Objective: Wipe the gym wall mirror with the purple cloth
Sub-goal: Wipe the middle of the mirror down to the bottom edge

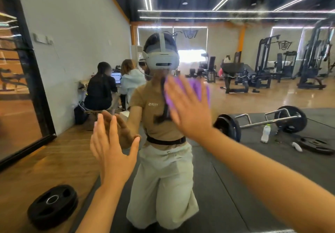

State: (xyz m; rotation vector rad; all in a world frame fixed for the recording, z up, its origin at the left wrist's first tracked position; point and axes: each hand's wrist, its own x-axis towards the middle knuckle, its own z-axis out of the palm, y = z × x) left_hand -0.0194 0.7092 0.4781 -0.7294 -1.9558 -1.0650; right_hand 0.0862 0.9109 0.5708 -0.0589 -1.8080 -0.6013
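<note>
The gym wall mirror (235, 60) fills almost the whole view and reflects a kneeling person with a headset. My right hand (186, 107) lies flat against the glass at centre, pressing the purple cloth (199, 89) onto it; the cloth shows past my fingers and is blurred. My left hand (112, 145) is lower and to the left, fingers spread, palm flat on or just at the mirror, holding nothing. Its reflection meets it fingertip to fingertip.
A black weight plate (52, 205) lies on the wooden floor at lower left. A black-framed glass panel (27, 87) stands along the left. In the reflection are a loaded barbell (262, 122), a plastic bottle (266, 133), gym machines and seated people at a laptop.
</note>
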